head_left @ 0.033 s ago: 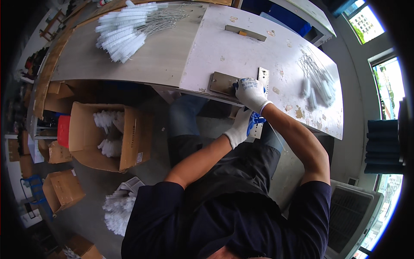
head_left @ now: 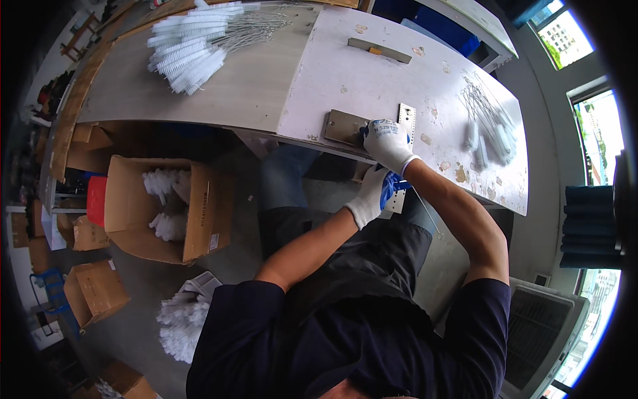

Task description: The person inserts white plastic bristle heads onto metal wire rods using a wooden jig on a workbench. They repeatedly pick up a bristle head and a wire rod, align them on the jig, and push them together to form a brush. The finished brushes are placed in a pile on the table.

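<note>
Watching through the head view, I saw both gloved hands gathered at the near edge of the table (head_left: 266, 86), just right of its middle. The right hand (head_left: 387, 143) lay on top, its fingers curled down over the edge of a flat metal plate (head_left: 345, 126) and touching a pale perforated strip (head_left: 405, 120) beside it. I could not tell whether those fingers pinched anything or only pressed on the plate.

The left hand (head_left: 369, 196) sat just below the table edge, under the right one and nearly touching it. It was closed in a narrow fist, blue palm coating showing. A thin wire (head_left: 425, 209) ran slantwise down from it toward the person's lap, so I judged the fist was closed on that wire, though the wire's upper end was hidden behind the gloves.

I judged the wire was being worked at the plate rather than laid aside, since it was off the tabletop.

Farther right on the table lay a small heap of wire brushes (head_left: 488, 130), well apart from the hands. A larger heap of white brushes (head_left: 193, 46) lay at the far left end. An open cardboard box (head_left: 199, 219) on the floor held more white bristles.
</note>
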